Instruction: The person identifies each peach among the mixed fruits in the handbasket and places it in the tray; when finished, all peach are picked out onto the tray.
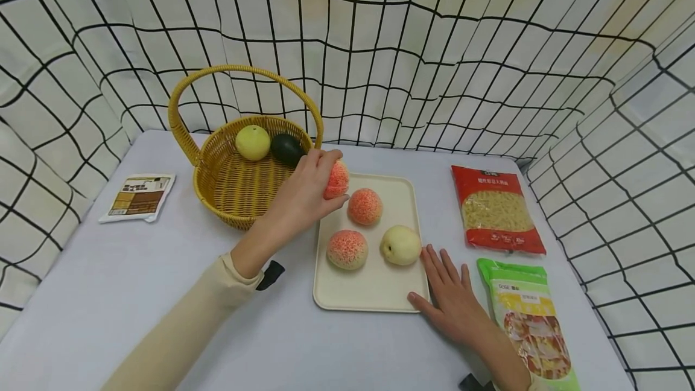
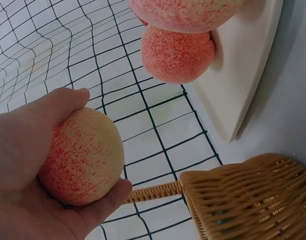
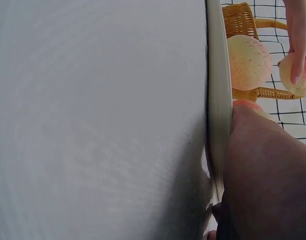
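My left hand (image 1: 311,189) grips a red-speckled peach (image 2: 85,157), held up between the basket and the tray; fingers and thumb curl round its sides. The cream tray (image 1: 369,294) carries two more peaches (image 1: 365,206) (image 1: 347,250) and a pale yellow pear-like fruit (image 1: 400,245). At the tray's right edge my right hand (image 1: 453,303) lies with fingers spread and straight, thumb at the rim. The yellow wicker basket (image 1: 239,198) on the left holds a yellow-green round fruit (image 1: 252,142) and a dark green avocado-like fruit (image 1: 287,149), partly behind the left hand.
A white and brown packet (image 1: 139,198) lies left of the basket. On the right are a red pasta bag (image 1: 496,210) and a green bag (image 1: 532,324), the latter partly behind my right forearm. Black netting (image 1: 369,71) over white cloth borders the table. The basket's tall handle (image 1: 244,69) arches upward.
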Motion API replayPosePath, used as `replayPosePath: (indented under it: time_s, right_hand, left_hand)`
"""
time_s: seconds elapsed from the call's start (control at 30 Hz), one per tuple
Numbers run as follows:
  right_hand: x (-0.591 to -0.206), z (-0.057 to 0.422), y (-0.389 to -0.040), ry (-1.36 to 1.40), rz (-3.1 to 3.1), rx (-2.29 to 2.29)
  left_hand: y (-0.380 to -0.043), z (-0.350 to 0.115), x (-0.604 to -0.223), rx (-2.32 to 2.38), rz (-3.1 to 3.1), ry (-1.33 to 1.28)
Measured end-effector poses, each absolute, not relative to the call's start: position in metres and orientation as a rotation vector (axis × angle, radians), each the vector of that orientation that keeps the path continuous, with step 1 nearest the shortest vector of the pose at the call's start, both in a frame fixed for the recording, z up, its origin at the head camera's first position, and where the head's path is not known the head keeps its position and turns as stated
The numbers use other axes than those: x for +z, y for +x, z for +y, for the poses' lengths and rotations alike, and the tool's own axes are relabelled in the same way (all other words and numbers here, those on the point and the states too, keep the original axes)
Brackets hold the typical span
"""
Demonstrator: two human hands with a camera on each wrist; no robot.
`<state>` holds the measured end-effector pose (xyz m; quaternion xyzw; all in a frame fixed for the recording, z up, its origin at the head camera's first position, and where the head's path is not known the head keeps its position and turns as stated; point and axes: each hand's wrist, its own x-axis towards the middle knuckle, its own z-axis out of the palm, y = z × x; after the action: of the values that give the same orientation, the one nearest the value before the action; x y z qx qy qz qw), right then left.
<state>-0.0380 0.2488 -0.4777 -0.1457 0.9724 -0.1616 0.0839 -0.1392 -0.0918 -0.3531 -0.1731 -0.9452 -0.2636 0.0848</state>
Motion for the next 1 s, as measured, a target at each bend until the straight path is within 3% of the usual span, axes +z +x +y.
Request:
replayPosePath:
  time_s: [1.0]
  right_hand:
    - [-0.479,0.252,-0.039,-0.442,2.905,-0.469]
  left_hand:
    - [-0.163,-0.015,-0.369,-0.736,-2.848,-0.716]
